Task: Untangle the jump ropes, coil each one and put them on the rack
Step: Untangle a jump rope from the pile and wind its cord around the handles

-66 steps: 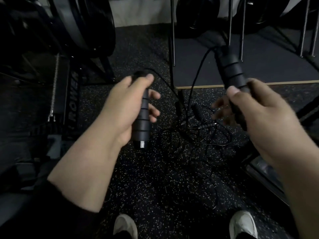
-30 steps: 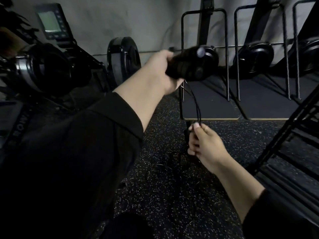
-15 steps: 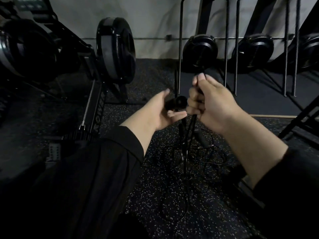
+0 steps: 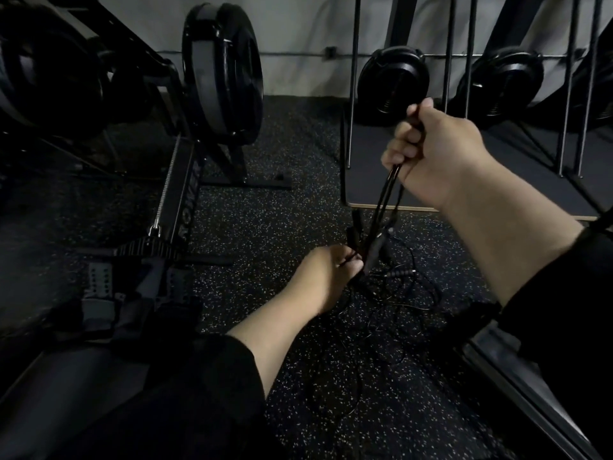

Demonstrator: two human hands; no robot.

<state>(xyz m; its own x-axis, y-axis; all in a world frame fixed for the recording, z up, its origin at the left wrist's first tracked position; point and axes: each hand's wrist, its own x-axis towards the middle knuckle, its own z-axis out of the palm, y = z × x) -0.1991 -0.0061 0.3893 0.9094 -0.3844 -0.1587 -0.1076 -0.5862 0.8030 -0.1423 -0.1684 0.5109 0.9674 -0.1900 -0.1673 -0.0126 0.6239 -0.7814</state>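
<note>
Above the speckled floor [image 4: 265, 220], right hand [image 4: 441, 154] clenches several jump rope cords [image 4: 386, 190]; left hand [image 4: 323, 277] pinches the tangle [image 4: 398, 287] below.

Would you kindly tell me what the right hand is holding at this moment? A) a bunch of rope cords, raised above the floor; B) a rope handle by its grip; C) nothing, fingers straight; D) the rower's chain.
A: the right hand grips several black cords that hang down to the tangle on the floor.
</note>
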